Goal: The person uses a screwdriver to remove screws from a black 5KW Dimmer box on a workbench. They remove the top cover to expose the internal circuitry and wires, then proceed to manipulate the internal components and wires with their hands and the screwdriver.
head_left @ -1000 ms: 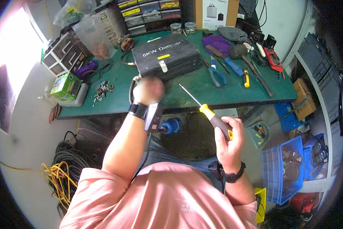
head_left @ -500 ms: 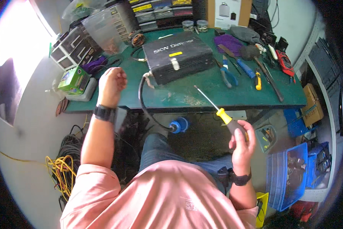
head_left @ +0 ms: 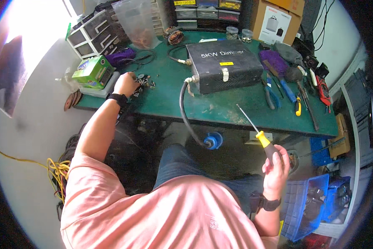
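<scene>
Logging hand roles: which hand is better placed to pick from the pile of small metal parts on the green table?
Left, I'd judge: the left hand is at the small metal parts, its grip hidden. The right hand is farther off and holds a screwdriver with a yellow-and-black handle.

I had a lane: bare counter (head_left: 165, 99) between the small metal parts (head_left: 146, 83) and the drooping black cable (head_left: 185, 118)! Then the black box (head_left: 223, 68) walled off the middle, leaving me a strip along the front; pliers (head_left: 271, 96) and hammer (head_left: 310, 112) crowded the right, and the green box (head_left: 93, 73) blocked my left hand's (head_left: 126, 85) outer side.
</scene>
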The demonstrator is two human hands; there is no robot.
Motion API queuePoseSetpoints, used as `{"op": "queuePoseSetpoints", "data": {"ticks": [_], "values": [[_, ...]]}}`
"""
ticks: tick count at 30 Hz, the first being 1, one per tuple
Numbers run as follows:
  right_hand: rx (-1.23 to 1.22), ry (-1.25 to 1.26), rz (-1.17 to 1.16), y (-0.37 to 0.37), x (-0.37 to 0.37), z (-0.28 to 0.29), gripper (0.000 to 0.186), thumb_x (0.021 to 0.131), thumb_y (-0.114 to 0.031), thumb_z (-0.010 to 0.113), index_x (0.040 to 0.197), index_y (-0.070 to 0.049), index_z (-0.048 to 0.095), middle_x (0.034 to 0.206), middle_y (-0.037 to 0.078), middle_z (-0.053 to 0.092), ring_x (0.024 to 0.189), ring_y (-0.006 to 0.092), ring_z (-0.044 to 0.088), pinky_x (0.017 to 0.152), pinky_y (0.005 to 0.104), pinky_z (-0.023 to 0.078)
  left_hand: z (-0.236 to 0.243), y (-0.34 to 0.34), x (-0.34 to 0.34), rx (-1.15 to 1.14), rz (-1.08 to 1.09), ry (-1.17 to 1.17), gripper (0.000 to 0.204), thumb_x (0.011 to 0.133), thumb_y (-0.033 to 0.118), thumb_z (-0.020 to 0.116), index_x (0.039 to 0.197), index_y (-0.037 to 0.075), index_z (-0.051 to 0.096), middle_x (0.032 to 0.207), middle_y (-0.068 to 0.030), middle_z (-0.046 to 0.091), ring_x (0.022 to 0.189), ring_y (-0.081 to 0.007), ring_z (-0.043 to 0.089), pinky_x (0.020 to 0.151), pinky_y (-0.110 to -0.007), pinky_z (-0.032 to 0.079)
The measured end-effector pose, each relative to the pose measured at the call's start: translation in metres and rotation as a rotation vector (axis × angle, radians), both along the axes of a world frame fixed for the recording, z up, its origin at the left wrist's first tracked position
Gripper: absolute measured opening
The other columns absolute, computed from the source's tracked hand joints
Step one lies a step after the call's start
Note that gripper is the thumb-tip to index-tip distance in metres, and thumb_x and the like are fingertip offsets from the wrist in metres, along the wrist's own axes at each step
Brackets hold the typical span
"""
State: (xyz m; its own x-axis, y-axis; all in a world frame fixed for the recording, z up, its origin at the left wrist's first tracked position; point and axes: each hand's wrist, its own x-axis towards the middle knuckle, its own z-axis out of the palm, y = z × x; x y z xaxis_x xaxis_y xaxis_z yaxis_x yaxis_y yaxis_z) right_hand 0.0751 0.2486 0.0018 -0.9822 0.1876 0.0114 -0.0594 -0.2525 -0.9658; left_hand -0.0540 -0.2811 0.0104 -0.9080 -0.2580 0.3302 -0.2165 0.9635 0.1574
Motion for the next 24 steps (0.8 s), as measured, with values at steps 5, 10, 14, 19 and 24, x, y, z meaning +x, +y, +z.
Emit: {"op": "queuePoseSetpoints", "data": {"ticks": [5,10,14,19,24], "values": [[0.02,-0.014,-0.015,0.004,0.0,0.004,0.026,0.093,-0.019,0.056,0.113,-0.004,0.054,0.07,0.001,0.052,0.053,0.006,0.045,0.046,0.0194,0.038,0.046,0.068,0.004,-0.147,-0.407,0.318,0.026,0.077,0.02,0.067,0.096,0.001,0.064,0.088,-0.0193,0.063,0.085,-0.0356,0.061,0.076,-0.042,0.049],[0.03,-0.011,-0.064,0.002,0.003,0.01,0.025,0.093,-0.02,0.056,0.113,-0.005,0.054,0.071,0.002,0.052,0.054,0.0061,0.046,0.046,0.0194,0.038,0.083,0.16,-0.006,0.141,-0.495,0.092,0.038,0.085,0.038,0.06,0.078,0.002,0.067,0.075,-0.0176,0.065,0.074,-0.0376,0.062,0.068,-0.043,0.049],[0.003,0.032,-0.053,0.009,0.001,0.009,0.026,0.093,-0.022,0.056,0.113,-0.004,0.055,0.072,0.002,0.052,0.055,0.0066,0.047,0.045,0.0199,0.038,0.077,0.18,-0.02,0.568,-0.502,-0.247,0.053,0.089,0.047,0.055,0.075,-0.002,0.066,0.058,-0.0137,0.058,0.058,-0.0226,0.06,0.06,-0.037,0.048],[-0.486,-0.049,0.23,0.031,-0.069,0.017,0.031,0.093,-0.026,0.058,0.113,-0.003,0.056,0.097,0.006,0.06,0.08,0.0134,0.057,0.062,0.0256,0.046,0.074,0.197,-0.022,0.755,-0.332,-0.234,0.046,0.091,0.038,0.054,0.074,-0.005,0.061,0.059,-0.008,0.057,0.049,-0.0188,0.056,0.049,-0.034,0.045],[0.112,0.111,0.224,-0.013,-0.161,0.077,0.023,0.091,-0.023,0.059,0.104,-0.004,0.059,0.087,0.004,0.063,0.072,0.0126,0.058,0.063,0.026,0.046,0.075,0.201,-0.012,0.836,-0.331,-0.263,0.039,0.092,0.031,0.053,0.075,-0.004,0.057,0.058,-0.0052,0.052,0.046,-0.0145,0.054,0.04,-0.029,0.043]]}}
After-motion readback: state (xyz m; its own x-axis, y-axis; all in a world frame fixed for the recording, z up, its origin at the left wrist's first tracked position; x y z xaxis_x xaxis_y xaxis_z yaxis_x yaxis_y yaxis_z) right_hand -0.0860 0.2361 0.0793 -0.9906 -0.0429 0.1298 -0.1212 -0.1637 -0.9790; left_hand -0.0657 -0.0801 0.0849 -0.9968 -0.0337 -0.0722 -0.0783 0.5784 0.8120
